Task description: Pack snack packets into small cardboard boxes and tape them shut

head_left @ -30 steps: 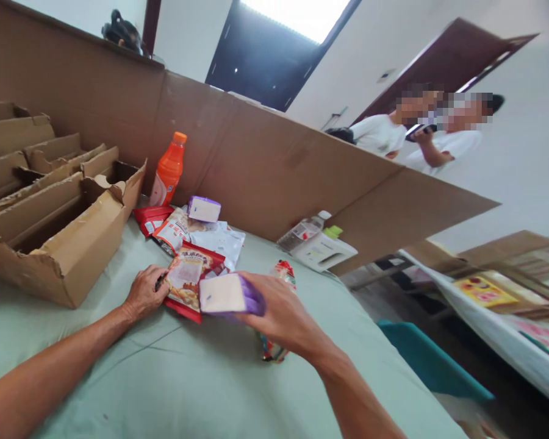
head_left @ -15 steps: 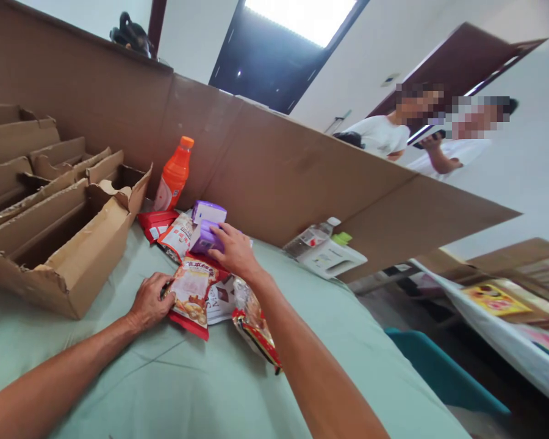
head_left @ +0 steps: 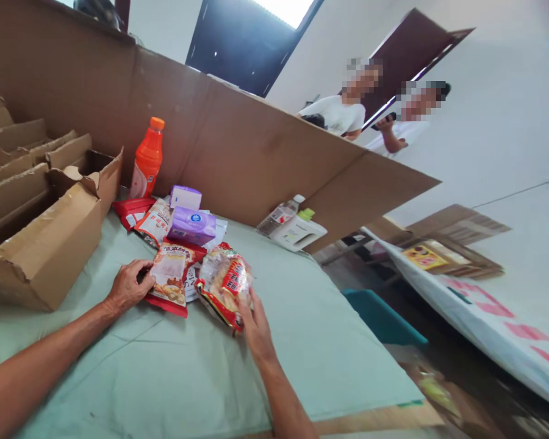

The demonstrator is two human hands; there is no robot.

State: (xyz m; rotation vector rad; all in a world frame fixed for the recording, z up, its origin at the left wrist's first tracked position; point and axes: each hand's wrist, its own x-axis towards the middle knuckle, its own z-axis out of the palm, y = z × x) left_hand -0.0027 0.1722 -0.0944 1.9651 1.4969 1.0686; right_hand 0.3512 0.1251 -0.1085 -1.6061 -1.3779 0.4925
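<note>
Clock: 12 = top of view, 6 = wearer.
Table (head_left: 324, 353): pale green cover, under everything listed.
Cardboard wall (head_left: 238, 140): upright behind items, 12 side.
Cardboard box (head_left: 68, 247): compartments, torn edges, 10 o'clock from left hand, well apart from it.
Orange bottle (head_left: 148, 157): upright, between 11 and 12 from red snack packet, near wall.
White jug (head_left: 297, 233): green cap, 2 o'clock from clear packet, well apart.
Clear packet (head_left: 224, 280): red/gold edging, on table, 10 o'clock from right fingertips. Long axis about 11 to 5, lower corner points 5, print up. Right hand nearer.
Red snack packet (head_left: 170, 274): on table, 9 o'clock from clear packet, 3 o'clock from left fingers. Long axis about 12 to 6, leaning to 1 and 7, print up. Left hand nearer.
Right hand (head_left: 257, 326): fingers extended onto clear packet's right edge, touching; thumb hidden, grip can't tell.
Left hand (head_left: 129, 285): thumb and index at red snack packet's left edge; pinched or just resting, can't tell.
Purple pack (head_left: 193, 225): 1 o'clock from red snack packet, just beside.
</note>
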